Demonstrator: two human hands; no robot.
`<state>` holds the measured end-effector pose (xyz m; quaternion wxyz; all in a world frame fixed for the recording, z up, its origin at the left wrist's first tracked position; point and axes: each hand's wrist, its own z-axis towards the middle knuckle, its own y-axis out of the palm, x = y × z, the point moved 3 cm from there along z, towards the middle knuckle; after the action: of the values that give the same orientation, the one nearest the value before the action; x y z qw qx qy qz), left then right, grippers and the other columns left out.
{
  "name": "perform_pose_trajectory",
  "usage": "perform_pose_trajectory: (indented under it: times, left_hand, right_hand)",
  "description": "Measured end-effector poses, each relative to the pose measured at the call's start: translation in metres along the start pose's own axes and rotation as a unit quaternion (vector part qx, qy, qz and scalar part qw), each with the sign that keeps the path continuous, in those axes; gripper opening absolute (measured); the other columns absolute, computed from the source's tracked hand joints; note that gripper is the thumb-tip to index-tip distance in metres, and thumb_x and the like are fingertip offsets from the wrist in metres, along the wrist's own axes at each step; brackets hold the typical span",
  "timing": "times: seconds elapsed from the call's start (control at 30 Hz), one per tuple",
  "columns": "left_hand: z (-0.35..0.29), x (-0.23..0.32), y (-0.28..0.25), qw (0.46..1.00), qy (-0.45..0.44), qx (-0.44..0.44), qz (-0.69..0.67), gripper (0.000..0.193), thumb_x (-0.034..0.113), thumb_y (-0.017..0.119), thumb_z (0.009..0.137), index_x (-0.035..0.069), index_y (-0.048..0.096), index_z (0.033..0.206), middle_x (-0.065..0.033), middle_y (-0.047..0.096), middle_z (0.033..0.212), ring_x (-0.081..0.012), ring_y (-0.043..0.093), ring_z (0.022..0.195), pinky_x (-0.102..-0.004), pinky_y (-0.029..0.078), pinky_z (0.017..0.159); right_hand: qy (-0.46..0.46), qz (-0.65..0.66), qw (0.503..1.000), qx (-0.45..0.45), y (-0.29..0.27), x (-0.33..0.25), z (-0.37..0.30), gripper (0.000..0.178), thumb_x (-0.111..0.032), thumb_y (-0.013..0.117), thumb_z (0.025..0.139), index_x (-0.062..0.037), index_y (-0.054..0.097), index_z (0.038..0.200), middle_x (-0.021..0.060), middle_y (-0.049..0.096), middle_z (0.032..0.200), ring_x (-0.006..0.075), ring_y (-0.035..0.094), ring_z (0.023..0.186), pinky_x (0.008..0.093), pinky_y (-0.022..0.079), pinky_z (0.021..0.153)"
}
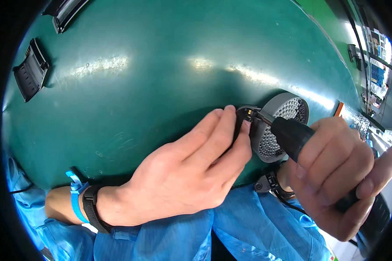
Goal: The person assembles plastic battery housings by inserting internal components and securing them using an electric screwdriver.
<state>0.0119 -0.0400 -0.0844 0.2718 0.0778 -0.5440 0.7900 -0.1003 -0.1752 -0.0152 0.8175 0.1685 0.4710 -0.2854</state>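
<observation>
Between the fingers of my left hand is a small black plastic part with gold-coloured contacts near its edge. My right hand is wrapped round a black electric screwdriver. Its metal bit points left and meets the black part close to the contacts; whether a screw sits under the tip is too small to tell. Just behind the bit stands a round grey dish with a dimpled inside, holding small dark pieces that look like screws along its far side.
On the green table, a black plastic shell lies at the far left, with another black shell above it. An orange-edged object is at the right. A black cable runs from my right wrist.
</observation>
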Motion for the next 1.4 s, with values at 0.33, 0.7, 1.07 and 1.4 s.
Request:
perform_pose_trajectory:
  times: [0.33, 0.7, 1.07, 1.4]
  left_hand:
    - [0.011, -0.012, -0.01, 0.998, 0.015, -0.057, -0.009, 0.038, 0.016, 0.077, 0.07, -0.002, 0.072, 0.104, -0.0143, 0.066, 0.125, -0.0412, 0.062, 0.121, -0.0479, 0.061, 0.094]
    - [0.015, -0.011, -0.012, 0.996, 0.011, -0.085, 0.002, 0.046, 0.016, 0.079, 0.067, -0.001, 0.072, 0.109, -0.015, 0.066, 0.128, -0.0424, 0.062, 0.122, -0.0513, 0.058, 0.096]
    - [0.014, -0.008, -0.008, 0.998, 0.009, -0.063, 0.009, 0.041, 0.019, 0.077, 0.069, 0.003, 0.073, 0.106, -0.0114, 0.067, 0.129, -0.0389, 0.064, 0.119, -0.0483, 0.058, 0.094]
    - [0.01, -0.022, -0.006, 1.0, 0.008, 0.004, -0.001, 0.043, 0.018, 0.078, 0.066, -0.002, 0.073, 0.104, -0.014, 0.067, 0.125, -0.0416, 0.064, 0.119, -0.0469, 0.059, 0.09]
  right_hand:
    - [-0.054, 0.094, 0.991, 0.081, -0.054, -0.03, -0.012, 0.024, -0.025, 0.052, 0.101, -0.0046, 0.043, 0.111, 0.0066, 0.054, 0.063, 0.0185, 0.053, 0.05, 0.0345, 0.047, 0.047]
    - [0.024, 0.055, 0.996, 0.063, -0.049, -0.013, -0.013, 0.023, -0.022, 0.053, 0.098, -0.0038, 0.044, 0.108, 0.0055, 0.054, 0.062, 0.0171, 0.053, 0.048, 0.0325, 0.047, 0.045]
    - [0.044, 0.044, 0.997, 0.041, -0.044, -0.015, -0.012, 0.022, -0.019, 0.054, 0.094, -0.003, 0.046, 0.105, 0.0044, 0.055, 0.061, 0.0157, 0.052, 0.046, 0.0304, 0.047, 0.044]
    - [-0.077, 0.135, 0.986, 0.059, -0.018, -0.031, -0.026, 0.022, -0.026, 0.054, 0.099, -0.0048, 0.053, 0.096, -0.0046, 0.053, 0.053, 0.0033, 0.048, 0.038, 0.0161, 0.041, 0.036]
